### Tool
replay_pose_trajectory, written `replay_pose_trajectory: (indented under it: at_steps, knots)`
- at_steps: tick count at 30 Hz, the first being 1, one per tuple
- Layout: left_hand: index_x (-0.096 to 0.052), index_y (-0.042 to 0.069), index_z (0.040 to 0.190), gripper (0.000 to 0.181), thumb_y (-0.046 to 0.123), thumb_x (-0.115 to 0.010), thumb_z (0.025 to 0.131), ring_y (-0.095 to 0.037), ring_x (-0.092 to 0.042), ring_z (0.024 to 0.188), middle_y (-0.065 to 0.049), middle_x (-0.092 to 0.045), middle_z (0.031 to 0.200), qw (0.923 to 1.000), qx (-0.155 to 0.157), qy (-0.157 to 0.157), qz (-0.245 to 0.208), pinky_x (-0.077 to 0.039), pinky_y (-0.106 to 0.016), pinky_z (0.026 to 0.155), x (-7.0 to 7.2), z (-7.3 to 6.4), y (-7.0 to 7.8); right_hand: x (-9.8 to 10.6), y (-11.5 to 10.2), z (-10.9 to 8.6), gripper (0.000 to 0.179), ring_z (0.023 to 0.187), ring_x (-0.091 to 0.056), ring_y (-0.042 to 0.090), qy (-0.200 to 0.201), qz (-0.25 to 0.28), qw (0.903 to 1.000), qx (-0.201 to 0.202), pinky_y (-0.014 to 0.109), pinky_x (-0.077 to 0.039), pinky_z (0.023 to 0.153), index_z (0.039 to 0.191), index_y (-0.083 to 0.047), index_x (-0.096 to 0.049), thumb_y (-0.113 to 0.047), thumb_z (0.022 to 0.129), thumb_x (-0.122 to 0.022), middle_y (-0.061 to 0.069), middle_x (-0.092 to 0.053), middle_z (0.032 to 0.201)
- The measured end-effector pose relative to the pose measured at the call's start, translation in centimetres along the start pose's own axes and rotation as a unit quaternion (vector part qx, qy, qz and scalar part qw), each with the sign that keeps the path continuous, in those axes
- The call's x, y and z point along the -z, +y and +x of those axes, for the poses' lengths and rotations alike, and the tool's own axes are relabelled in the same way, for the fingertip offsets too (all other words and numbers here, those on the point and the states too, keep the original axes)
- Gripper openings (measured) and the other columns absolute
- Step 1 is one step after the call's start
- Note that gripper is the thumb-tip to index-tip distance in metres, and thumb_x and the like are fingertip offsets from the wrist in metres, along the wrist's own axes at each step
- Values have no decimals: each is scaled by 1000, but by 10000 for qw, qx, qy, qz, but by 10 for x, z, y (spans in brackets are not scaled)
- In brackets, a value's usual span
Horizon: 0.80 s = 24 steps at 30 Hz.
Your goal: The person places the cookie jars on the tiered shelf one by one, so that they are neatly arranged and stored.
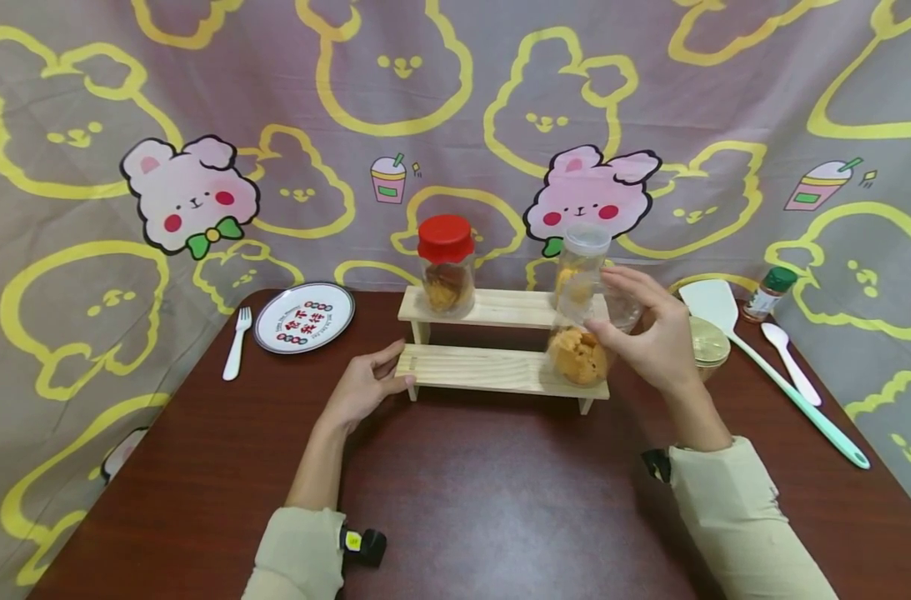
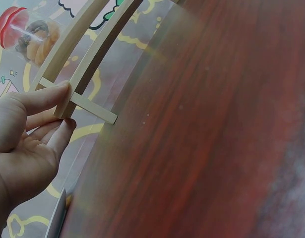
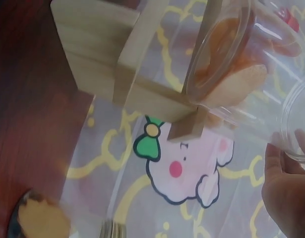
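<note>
A two-tier wooden shelf rack [image 1: 478,367] stands on the table. My left hand [image 1: 365,387] grips the left end of its lower tier, thumb and fingers on either side of the board [image 2: 65,101]. On that tier's right end is a clear jar of cookies [image 1: 578,357]. By the jar's top, my right hand [image 1: 653,333] pinches a clear round lid [image 1: 622,310]; whether it touches the jar I cannot tell. A red-lidded jar [image 1: 446,279] sits on the upper tier's left. Behind the right hand, a clear-lidded jar [image 1: 586,242] stands on the upper tier.
To the left lie a fork [image 1: 237,346] and a printed plate [image 1: 305,318]. A gold-lidded jar [image 1: 710,340] stands just right of my right hand. Further right are a spatula [image 1: 785,383], a white spoon [image 1: 793,362] and a green-capped bottle [image 1: 770,293]. A patterned cloth [image 1: 455,150] hangs behind.
</note>
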<state>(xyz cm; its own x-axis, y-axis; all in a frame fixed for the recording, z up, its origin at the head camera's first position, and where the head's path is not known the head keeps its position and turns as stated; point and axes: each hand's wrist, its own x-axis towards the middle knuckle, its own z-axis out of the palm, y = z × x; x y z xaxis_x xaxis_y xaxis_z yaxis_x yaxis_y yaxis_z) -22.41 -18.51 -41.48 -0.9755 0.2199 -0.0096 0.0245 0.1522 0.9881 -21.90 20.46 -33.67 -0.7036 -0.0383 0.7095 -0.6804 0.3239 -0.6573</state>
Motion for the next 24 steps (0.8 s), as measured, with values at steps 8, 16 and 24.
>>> replay_pose_trajectory:
  at_steps: [8, 16, 24]
  knots:
    - [-36, -11, 150, 71, -4, -73, 90, -27, -38, 142, -22, -33, 160, 10000, 8, 7, 27, -44, -26, 107, 0, -1, 0, -18, 0, -6, 61, 119, -58, 13, -395, -122, 9990, 166, 15, -48, 97, 124, 3, -70, 10, 65, -88, 15, -65, 130]
    - [-37, -9, 151, 71, -4, -73, 90, -27, -39, 142, -21, -33, 160, 10000, 50, 21, -1, -45, -26, 106, 0, 0, -1, -35, 2, -8, 61, 118, -57, 29, -565, -415, 9975, 126, 13, -45, 95, 121, 9, -68, 10, 63, -88, 21, -64, 128]
    - [-36, -10, 151, 71, -5, -72, 90, -27, -38, 142, -22, -32, 160, 10000, 28, 15, -47, -44, -25, 107, 0, 0, 0, -48, 2, -9, 62, 121, -58, 27, -708, -432, 9959, 373, 17, -43, 101, 123, 2, -71, -4, 65, -94, 12, -66, 130]
